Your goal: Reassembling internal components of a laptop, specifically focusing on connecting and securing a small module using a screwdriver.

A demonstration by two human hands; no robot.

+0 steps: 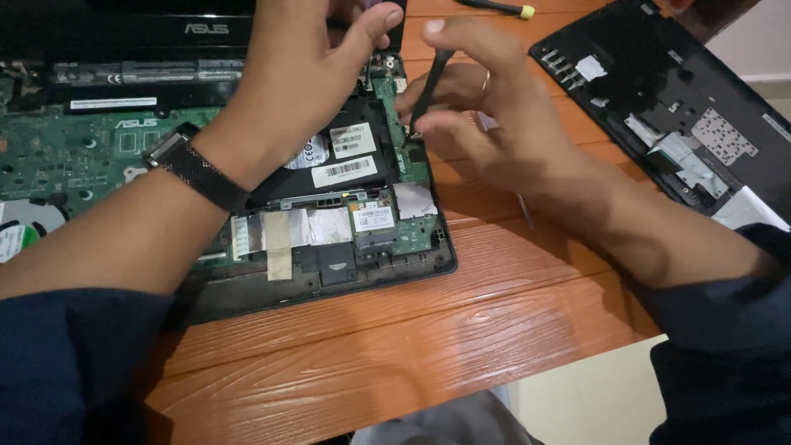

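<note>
An opened laptop base (329, 264) lies on the wooden table, its green circuit board (66, 148) and black hard drive (346, 156) exposed. My left hand (297, 74), a dark mesh band on its wrist, rests on the drive, thumb pointing to the right edge of the board. My right hand (486, 107) pinches a thin black screwdriver (430, 82) held nearly upright, its tip on the narrow green board strip at the laptop's right side.
The removed black laptop cover (684, 107) lies upside down at the right. A yellow-tipped tool (503, 8) lies at the table's far edge. The orange wood-grain table (395, 354) ends near me at its front edge.
</note>
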